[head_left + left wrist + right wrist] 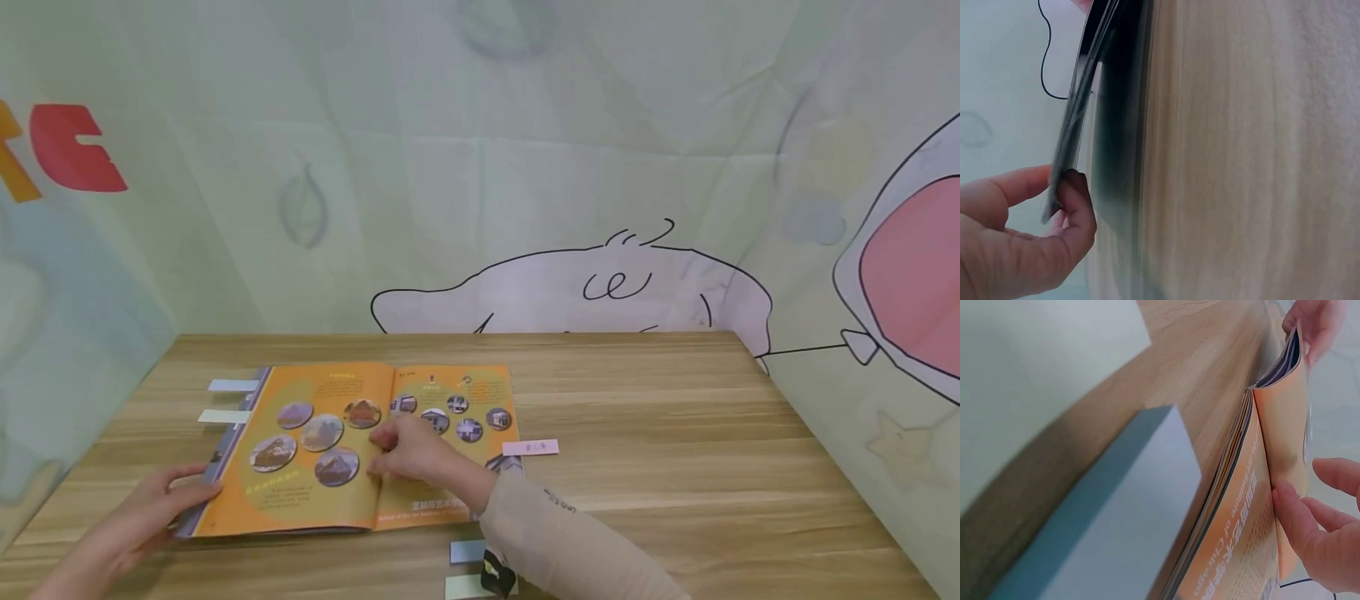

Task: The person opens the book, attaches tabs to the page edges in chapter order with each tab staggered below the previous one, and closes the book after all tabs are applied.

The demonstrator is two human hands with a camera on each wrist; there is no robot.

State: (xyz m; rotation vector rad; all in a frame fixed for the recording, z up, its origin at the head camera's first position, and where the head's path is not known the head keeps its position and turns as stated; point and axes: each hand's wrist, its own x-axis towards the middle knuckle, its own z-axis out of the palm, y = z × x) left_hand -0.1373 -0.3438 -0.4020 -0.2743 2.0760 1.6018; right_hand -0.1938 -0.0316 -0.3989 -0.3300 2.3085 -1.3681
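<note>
An open magazine (315, 508) with orange pages and round photos lies on the wooden table. My left hand (150, 512) grips its left edge, thumb on top and fingers underneath. In the left wrist view that edge of the magazine (1075, 119) is lifted off the table, pinched by the left hand (1029, 250). Over the centre fold is my right hand (420, 454). The right wrist view shows the right hand (1329, 550) with one fingertip touching the page by the fold, the other fingers spread and loosely bent, nothing held.
Blue (232, 385) and pale (225, 416) paper tabs stick out at the magazine's left edge, a pink tab (531, 447) at its right. Below it lie a blue tab (467, 552) and a green tab (467, 587). A printed cloth (480, 167) hangs behind the table (675, 417).
</note>
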